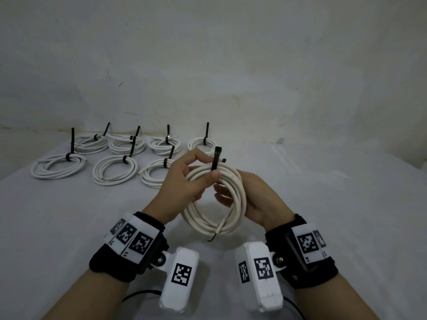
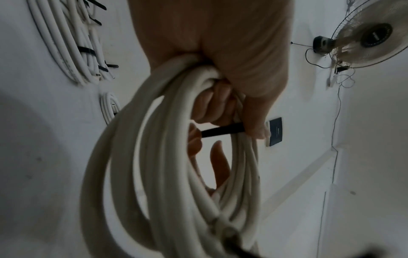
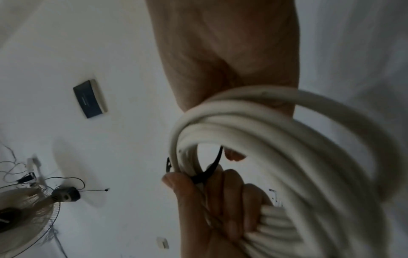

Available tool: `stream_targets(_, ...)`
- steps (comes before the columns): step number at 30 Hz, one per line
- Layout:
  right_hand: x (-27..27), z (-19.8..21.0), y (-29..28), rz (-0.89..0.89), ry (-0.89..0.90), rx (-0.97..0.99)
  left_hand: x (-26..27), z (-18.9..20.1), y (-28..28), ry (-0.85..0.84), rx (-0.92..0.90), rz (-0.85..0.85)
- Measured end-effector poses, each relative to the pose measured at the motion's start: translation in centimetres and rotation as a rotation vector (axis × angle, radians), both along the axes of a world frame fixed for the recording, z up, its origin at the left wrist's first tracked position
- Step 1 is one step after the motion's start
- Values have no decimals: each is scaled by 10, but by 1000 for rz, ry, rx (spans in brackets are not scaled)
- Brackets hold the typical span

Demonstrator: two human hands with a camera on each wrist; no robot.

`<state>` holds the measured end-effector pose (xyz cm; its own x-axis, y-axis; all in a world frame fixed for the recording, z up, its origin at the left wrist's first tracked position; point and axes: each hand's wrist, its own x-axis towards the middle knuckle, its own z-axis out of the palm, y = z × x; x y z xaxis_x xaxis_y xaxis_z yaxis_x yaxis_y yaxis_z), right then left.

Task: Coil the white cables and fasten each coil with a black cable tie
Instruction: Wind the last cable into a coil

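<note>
Tied coils (image 1: 115, 173) lie behind hands (image 1: 184, 181) holding white coil (image 1: 217, 204).

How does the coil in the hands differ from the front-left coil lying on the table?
The held coil is up off the table, gripped by the left hand and cradled by the right hand; the front-left coil lies flat, untouched. The cable tie on the held coil is pinned under the left thumb and does not look closed yet; the front-left coil's tie is cinched, tail standing up. Both are white cable in several loops.
</note>
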<state>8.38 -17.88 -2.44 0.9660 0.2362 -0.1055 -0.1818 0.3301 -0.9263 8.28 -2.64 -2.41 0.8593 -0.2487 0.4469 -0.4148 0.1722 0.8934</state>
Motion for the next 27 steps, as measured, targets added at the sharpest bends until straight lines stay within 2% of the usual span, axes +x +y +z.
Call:
stream_targets(5,3,-2,-9,-167,-191,-84,-2,-3,-7,62,34,-57)
stream_targets(11,0,6,-11,-324,-372,-90,-2,-1,-8,104,-45,-64)
stream_targets(15,-2,6,-13,-384,-569,-271,-4,0,-10,109,-58,-65)
stream_targets(19,-4,10,-18,-344,-617,-334,-6,3,-11,116,-55,-50)
stream_targets(27,-5,9,-16,-285,-648,-322,-8,5,-11,100,-83,-15)
